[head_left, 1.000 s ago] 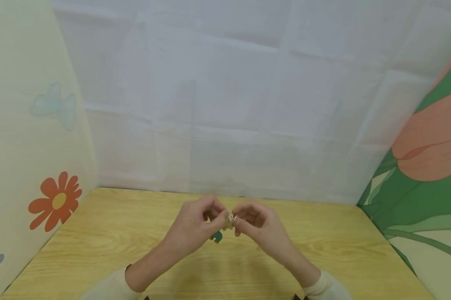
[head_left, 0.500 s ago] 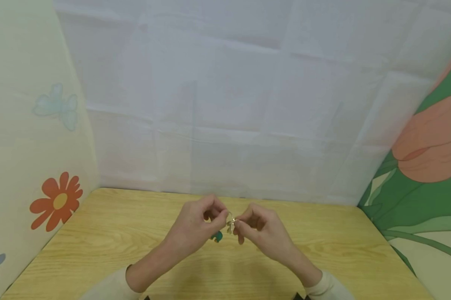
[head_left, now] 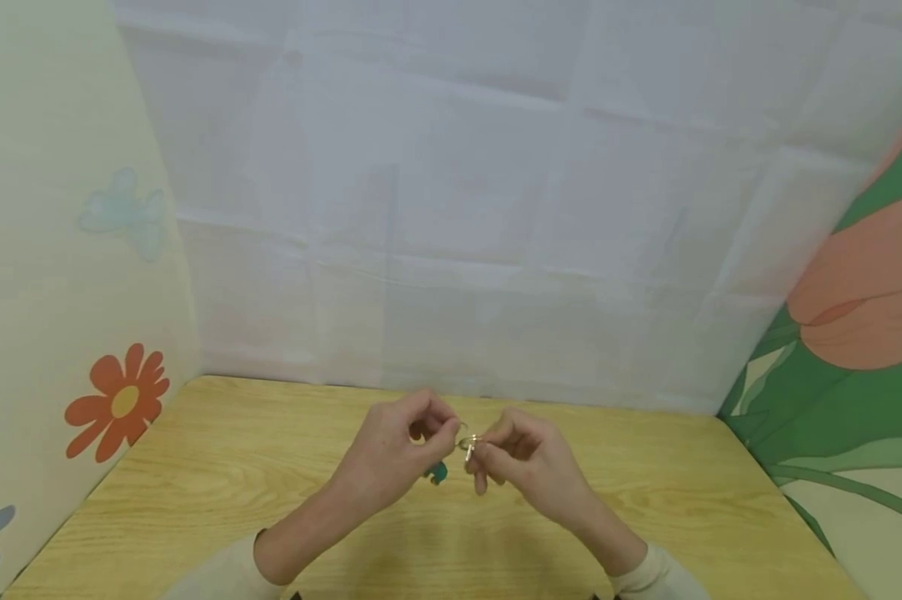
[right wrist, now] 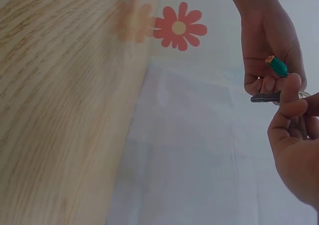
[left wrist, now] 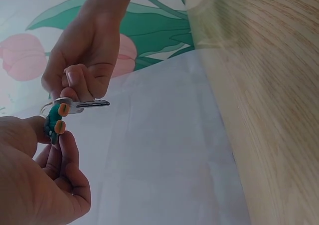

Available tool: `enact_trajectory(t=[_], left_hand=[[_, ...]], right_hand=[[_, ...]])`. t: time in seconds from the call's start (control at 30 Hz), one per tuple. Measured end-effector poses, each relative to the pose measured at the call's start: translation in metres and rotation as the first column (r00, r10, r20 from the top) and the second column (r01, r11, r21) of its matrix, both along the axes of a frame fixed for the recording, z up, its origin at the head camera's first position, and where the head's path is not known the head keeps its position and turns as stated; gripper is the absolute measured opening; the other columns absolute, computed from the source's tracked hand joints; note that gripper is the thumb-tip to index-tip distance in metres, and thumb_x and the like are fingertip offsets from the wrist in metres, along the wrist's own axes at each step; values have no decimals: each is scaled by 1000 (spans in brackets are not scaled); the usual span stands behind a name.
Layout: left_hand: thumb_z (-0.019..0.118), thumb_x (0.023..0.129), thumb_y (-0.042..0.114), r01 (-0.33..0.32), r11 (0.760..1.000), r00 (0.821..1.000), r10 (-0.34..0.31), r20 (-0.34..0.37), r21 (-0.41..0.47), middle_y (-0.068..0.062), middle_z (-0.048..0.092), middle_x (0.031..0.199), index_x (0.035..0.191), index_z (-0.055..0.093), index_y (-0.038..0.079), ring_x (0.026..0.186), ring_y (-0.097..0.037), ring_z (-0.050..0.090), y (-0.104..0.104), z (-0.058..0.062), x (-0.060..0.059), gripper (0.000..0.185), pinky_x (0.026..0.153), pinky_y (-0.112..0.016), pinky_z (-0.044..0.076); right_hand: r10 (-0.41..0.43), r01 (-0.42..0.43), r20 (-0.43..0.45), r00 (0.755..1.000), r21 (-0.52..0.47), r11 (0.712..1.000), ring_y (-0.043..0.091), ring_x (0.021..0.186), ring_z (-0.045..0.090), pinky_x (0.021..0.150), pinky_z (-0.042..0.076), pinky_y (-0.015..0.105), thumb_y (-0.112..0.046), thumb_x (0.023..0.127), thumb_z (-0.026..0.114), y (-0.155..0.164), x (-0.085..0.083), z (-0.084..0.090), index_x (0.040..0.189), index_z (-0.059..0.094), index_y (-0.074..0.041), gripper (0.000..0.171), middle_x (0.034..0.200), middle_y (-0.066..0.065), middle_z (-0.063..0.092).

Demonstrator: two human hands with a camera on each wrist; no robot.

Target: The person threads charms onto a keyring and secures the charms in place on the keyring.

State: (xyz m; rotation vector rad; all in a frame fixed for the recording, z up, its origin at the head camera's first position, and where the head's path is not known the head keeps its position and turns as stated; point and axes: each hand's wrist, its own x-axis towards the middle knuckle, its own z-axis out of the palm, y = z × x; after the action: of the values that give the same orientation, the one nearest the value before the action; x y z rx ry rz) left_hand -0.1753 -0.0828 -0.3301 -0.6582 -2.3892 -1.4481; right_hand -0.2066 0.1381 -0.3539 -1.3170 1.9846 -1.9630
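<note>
Head view: both hands are raised above the tabletop, close together at its middle. The left hand has its fingers curled, thumb and forefinger pinching a ring; a green charm hangs just below it. The right hand has its fingers curled and pinches a key beside the ring. The tabletop is light wood grain. A white cloth with fold creases hangs behind it; a pale panel with an orange flower stands on the left, and a green panel with a pink tulip on the right. Cream sleeves cover both forearms. Left wrist view: the right hand pinches the head of the key, blade pointing away from the fingers. The left hand holds the charm, green with orange spots, touching the key head. Right wrist view: the left hand holds the charm above the key; the right hand presses a fingertip onto the key's end. The ring is barely visible here.
</note>
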Motion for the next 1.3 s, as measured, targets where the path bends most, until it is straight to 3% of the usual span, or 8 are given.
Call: enact_trajectory(t=[0.27,0.57,0.67,0.8,0.97,1.07,1.2,1.3], left_hand=[[65,101,16,0,1000,1000,0,25,12,13,66,77,96,67,17,69,-11,60,6,-2,0,6,66,-32,50],[65,102,19,13,999,999,-15,42,50,9,67,78,96,67,17,68,-14,60,8,-3,-1,7,61,-30,50],[65,103,24,21,996,994,-31,109,85,4,66,78,98,67,14,66,-17,59,5,-1,0,12,56,-31,50],[64,103,28,49,985,974,-85,212,168,-5,66,82,102,66,9,68,-23,61,2,2,2,19,57,-34,54],[65,102,28,55,972,959,-115,259,228,-9,65,83,105,65,6,69,-25,62,0,5,3,22,60,-38,56],[66,102,27,52,970,958,-116,262,237,-9,65,82,105,66,8,68,-25,62,0,4,2,20,60,-38,56],[67,101,26,56,970,959,-118,259,235,-10,66,81,104,66,8,65,-24,62,0,3,1,18,58,-35,55],[67,101,25,57,972,959,-117,257,229,-11,67,80,103,67,8,64,-23,62,1,2,0,18,56,-33,55]], right_hand=[[57,-39,191,980,-94,995,20,67,68,60,48,24,1,102,58,0,2,-4,93,58,2,9,87,17,72],[289,-181,355,889,-306,935,14,74,67,64,52,22,7,105,45,-4,0,-11,96,61,-6,23,93,8,73],[230,-132,390,891,-262,956,14,73,67,65,52,23,1,105,50,-4,-1,-11,96,61,-5,16,92,7,72],[40,2,365,930,-114,993,15,71,65,65,49,24,-6,102,61,-3,-1,-8,101,62,-3,3,89,8,70],[-192,192,6,981,41,981,19,66,62,60,52,30,-4,98,69,0,0,-2,117,64,-3,20,89,9,68],[-258,279,-317,913,24,960,15,62,59,53,49,28,3,93,72,0,-2,1,119,65,-4,27,86,4,68],[-295,338,-635,714,-55,939,8,64,55,53,44,19,2,91,74,-1,-5,4,114,66,-4,24,84,-2,65],[-282,341,-742,608,-76,937,5,67,55,58,44,14,-5,98,69,-1,-6,6,108,67,-4,11,86,-2,63]])
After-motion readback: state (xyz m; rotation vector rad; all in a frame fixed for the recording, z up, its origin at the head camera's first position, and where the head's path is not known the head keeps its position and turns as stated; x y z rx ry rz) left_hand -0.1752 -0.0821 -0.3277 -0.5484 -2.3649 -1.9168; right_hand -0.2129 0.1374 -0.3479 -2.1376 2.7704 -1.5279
